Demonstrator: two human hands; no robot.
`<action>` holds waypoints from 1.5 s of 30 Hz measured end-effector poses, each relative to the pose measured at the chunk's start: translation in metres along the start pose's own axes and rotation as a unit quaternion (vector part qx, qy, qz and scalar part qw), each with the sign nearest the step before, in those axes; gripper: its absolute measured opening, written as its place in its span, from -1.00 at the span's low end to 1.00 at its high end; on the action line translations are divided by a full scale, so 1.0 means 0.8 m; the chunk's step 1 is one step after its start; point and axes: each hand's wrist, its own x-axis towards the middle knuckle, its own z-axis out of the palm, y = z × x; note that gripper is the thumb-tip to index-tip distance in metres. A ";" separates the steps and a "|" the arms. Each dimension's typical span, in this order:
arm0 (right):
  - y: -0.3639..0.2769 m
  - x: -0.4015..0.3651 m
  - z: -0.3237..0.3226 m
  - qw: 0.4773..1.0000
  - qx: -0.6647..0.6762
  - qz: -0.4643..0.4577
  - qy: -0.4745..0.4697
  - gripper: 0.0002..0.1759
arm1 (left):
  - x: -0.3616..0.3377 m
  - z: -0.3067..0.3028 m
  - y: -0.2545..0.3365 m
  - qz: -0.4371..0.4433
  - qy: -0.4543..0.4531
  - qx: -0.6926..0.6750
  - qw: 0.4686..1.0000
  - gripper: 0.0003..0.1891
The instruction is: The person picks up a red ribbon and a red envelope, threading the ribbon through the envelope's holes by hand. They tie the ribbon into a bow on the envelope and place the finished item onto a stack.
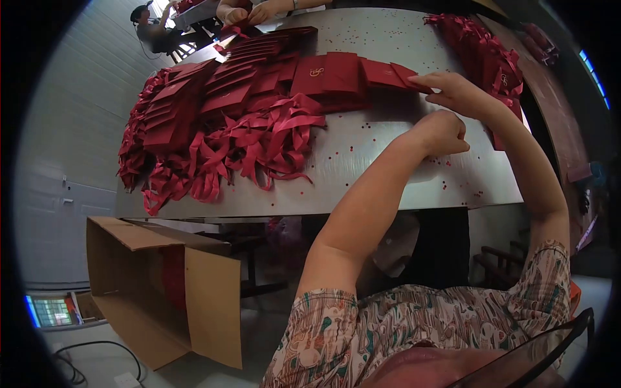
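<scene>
My right hand reaches across from the right, its fingertips around the near edge of a red gift bag at the right end of a row. Just below it, my left hand is curled into a fist over the metal table. Whatever the fist may hold is hidden. Flat red bags with gold print overlap to the left of my hands. Farther left, more red bags lie in stacks, and their red ribbons spill toward the near edge.
Another heap of red ribboned bags lies on the table's right side. Small red dots are scattered over the tabletop. A co-worker's hands handle red material at the far edge. Below left stands an open cardboard box. Another person is farther back.
</scene>
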 end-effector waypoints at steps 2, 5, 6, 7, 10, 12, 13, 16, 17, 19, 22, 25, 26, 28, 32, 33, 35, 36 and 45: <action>0.003 -0.022 -0.011 0.999 -0.026 0.019 -0.022 -0.49 | -0.001 -0.001 0.007 0.016 -0.024 -0.009 1.000 -0.72; 0.006 -0.048 -0.020 0.996 -0.076 0.028 -0.032 -0.51 | -0.010 -0.014 0.019 -0.039 -0.062 -0.056 0.996 -0.73; 0.004 -0.061 -0.028 0.997 -0.061 0.028 0.045 -0.54 | -0.012 -0.016 0.025 -0.071 -0.055 -0.086 0.992 -0.70; 0.003 -0.074 -0.037 0.991 -0.046 0.025 0.122 -0.56 | -0.014 -0.020 0.025 -0.096 -0.054 -0.115 0.987 -0.68; 0.007 -0.135 -0.063 0.943 -0.019 0.168 0.287 -0.57 | -0.003 -0.023 0.011 -0.016 0.026 -0.046 0.998 -0.72; 0.013 -0.184 -0.054 0.886 -0.121 0.295 0.335 -0.47 | -0.002 -0.025 0.013 -0.043 0.022 -0.069 0.996 -0.72; 0.022 -0.209 -0.037 0.866 -0.161 0.348 0.320 -0.27 | -0.002 -0.024 0.012 -0.042 0.015 -0.074 0.996 -0.72; 0.033 -0.252 0.003 0.869 -0.088 0.420 0.248 0.14 | 0.001 -0.015 0.011 -0.041 0.004 -0.069 0.997 -0.73; 0.034 -0.256 0.009 0.866 -0.088 0.422 0.253 0.14 | 0.001 -0.013 0.012 -0.051 -0.004 -0.063 0.997 -0.74; 0.032 -0.254 0.015 0.844 -0.112 0.469 0.233 0.24 | -0.001 -0.012 0.012 -0.045 -0.003 -0.053 0.998 -0.74; 0.039 -0.237 0.006 0.841 -0.083 0.507 0.170 0.32 | 0.000 -0.013 0.010 -0.047 0.004 -0.046 0.998 -0.75; 0.034 -0.207 -0.003 0.811 -0.190 0.527 0.169 0.34 | 0.002 -0.012 0.007 -0.049 0.010 -0.049 0.998 -0.75; 0.037 -0.198 -0.003 0.811 -0.187 0.528 0.169 0.34 | 0.003 -0.012 0.005 -0.047 0.011 -0.053 0.997 -0.75; 0.044 -0.186 -0.001 0.810 -0.175 0.529 0.185 0.39 | 0.003 -0.012 0.009 -0.043 0.003 -0.053 0.998 -0.75; 0.058 -0.176 0.008 0.803 -0.132 0.559 0.159 0.47 | 0.001 -0.011 0.012 -0.040 0.007 -0.061 0.997 -0.77; 0.059 -0.178 0.009 0.803 -0.133 0.558 0.161 0.47 | 0.001 -0.012 0.012 -0.038 0.009 -0.060 0.997 -0.77; 0.062 -0.187 0.013 0.813 -0.127 0.507 0.256 0.47 | 0.000 -0.012 0.011 -0.039 0.021 -0.074 0.996 -0.77; 0.069 -0.193 0.019 0.813 -0.128 0.507 0.255 0.47 | 0.000 -0.011 0.012 -0.039 0.021 -0.076 0.996 -0.77; 0.160 -0.153 0.013 0.776 -0.156 0.260 0.553 0.42 | 0.002 -0.010 0.011 -0.039 0.023 -0.060 0.997 -0.77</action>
